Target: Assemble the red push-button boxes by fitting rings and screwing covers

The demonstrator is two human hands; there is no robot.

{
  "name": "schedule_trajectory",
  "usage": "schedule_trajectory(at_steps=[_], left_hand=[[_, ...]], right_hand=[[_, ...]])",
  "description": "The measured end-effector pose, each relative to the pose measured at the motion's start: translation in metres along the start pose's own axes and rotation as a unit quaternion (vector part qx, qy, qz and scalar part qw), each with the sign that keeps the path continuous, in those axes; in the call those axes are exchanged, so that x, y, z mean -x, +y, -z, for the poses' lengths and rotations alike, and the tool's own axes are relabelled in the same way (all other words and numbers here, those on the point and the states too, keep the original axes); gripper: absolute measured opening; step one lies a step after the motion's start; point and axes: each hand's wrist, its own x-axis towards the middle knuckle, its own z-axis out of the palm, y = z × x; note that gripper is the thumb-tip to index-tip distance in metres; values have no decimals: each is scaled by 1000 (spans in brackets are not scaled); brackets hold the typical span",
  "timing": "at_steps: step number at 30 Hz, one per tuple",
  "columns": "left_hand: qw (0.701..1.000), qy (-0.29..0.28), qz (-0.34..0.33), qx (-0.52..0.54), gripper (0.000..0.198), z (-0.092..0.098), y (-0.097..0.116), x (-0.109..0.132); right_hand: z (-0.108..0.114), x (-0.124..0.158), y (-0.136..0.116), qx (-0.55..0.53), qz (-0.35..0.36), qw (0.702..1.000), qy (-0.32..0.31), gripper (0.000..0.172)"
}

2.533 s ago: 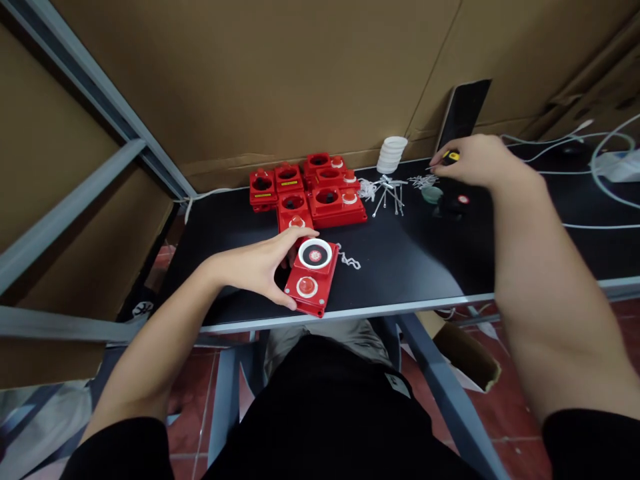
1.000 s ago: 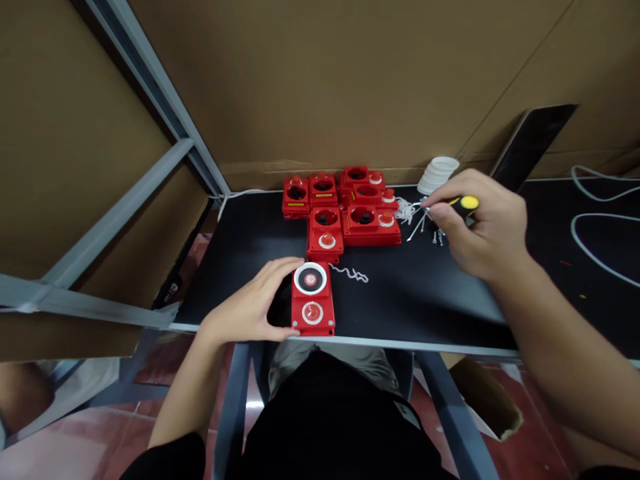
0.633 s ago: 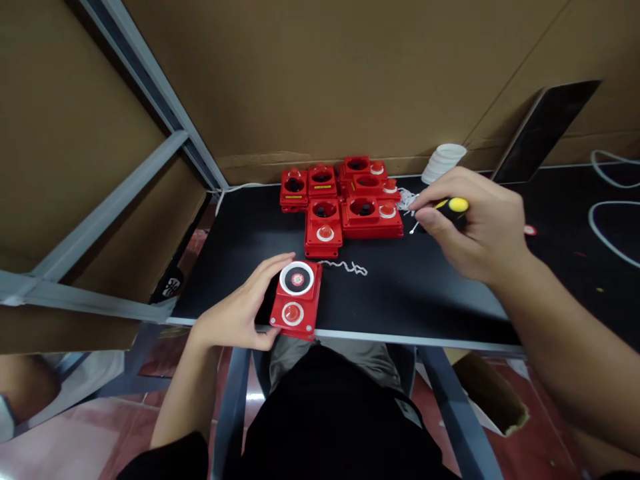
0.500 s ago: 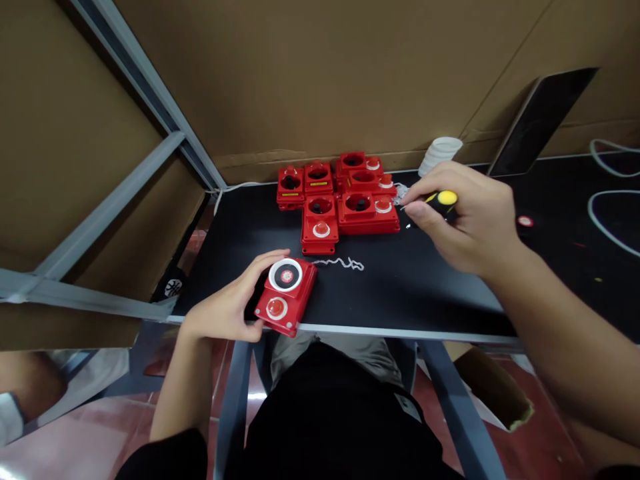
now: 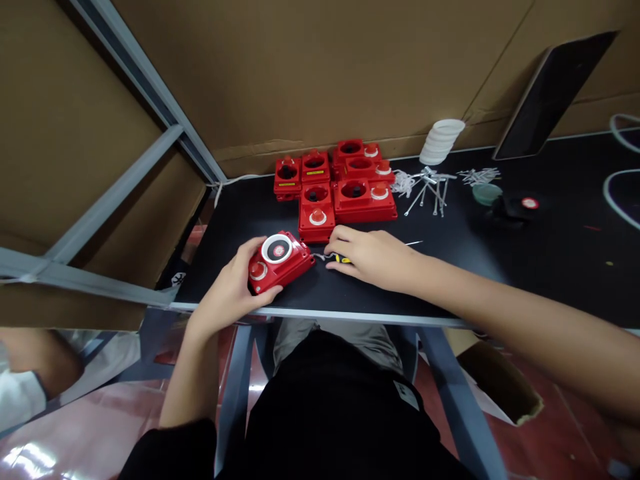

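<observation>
The red housing (image 5: 280,261) is held tilted at the near edge of the desk (image 5: 475,227), gripped by the curled fingers of the left hand (image 5: 233,288). At its 3 o'clock, a screwdriver (image 5: 343,259) is clasped in the closed fingers of the right hand (image 5: 373,257). More red housings (image 5: 350,193) are grouped at 1 o'clock.

Place: we take this for a small assembly workshop, one bench station.
Bench: a black worktable (image 5: 500,267) carries our left hand (image 5: 227,290) and our right hand (image 5: 373,257).
Batch: just beyond our hands stands a cluster of identical red housings (image 5: 350,193), some with open holes, matching the red unit (image 5: 277,263) gripped in our left hand.
Hardware: beyond our right hand lie loose screws (image 5: 430,187) and a stack of white rings (image 5: 443,141); that hand closes over a screwdriver (image 5: 344,259).
Surround: cardboard sheets (image 5: 325,73) wall the bench beyond the parts; a grey steel frame (image 5: 115,193) runs left of our left hand.
Floor: red tiles (image 5: 190,373) show below our left arm.
</observation>
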Motion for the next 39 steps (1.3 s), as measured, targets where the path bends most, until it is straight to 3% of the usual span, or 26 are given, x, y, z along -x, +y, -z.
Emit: schedule_trajectory(at_steps=[3, 7, 13, 20, 26, 34, 37, 39], left_hand=[[1000, -22, 3, 2, 76, 5, -8, -7], [1000, -24, -8, 9, 74, 13, -24, -10], [998, -9, -59, 31, 68, 11, -34, -11], [998, -1, -56, 33, 64, 10, -32, -9], [997, 7, -65, 37, 64, 11, -37, -7], [997, 37, -57, 36, 72, 12, -45, -4], [997, 38, -64, 9, 68, 17, -35, -6], [998, 8, -61, -22, 75, 21, -22, -10]], right_hand=[[2, -2, -1, 11, -2, 1000, -21, 22], [12, 4, 10, 17, -17, 999, -46, 16], [20, 11, 18, 38, -18, 995, -85, 11], [13, 11, 25, 12, 0, 998, -57, 15], [20, 12, 28, -49, -28, 997, -42, 9], [28, 16, 26, -13, -31, 999, -41, 12], [25, 19, 30, -34, -20, 999, -1, 20], [22, 21, 34, -67, 8, 996, 55, 20]])
